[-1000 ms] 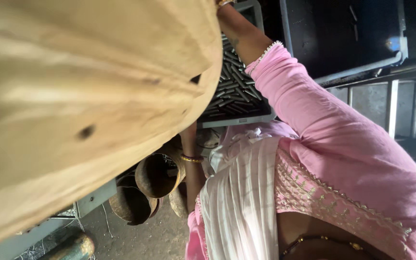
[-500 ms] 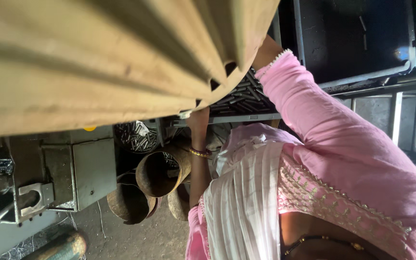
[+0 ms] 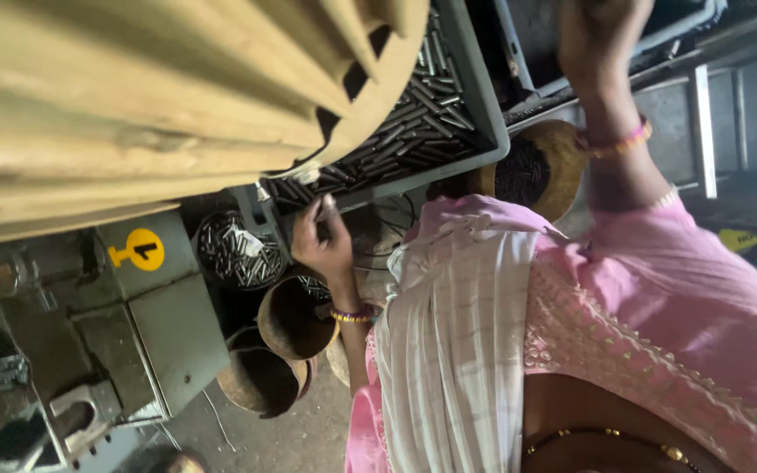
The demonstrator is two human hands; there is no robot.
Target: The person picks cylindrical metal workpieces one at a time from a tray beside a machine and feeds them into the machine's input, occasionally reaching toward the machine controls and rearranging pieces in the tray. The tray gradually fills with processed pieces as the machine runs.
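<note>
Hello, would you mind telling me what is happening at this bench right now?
A person in a pink top with a pale scarf is working over a grey crate filled with small dark metal pins. One hand is at the crate's lower edge, fingers pinched together, apparently on a pin or two. The other hand is raised near the top, and what it holds cannot be seen. Round metal bowls sit below, one holding more pins. A grey machine stands alongside, and a tan ribbed cover hides much of the view.

Your left hand's fingers (image 3: 321, 229) pinch small dark metal pins just below the grey crate (image 3: 484, 114), heaped with identical pins (image 3: 405, 131) lying flat.
</note>
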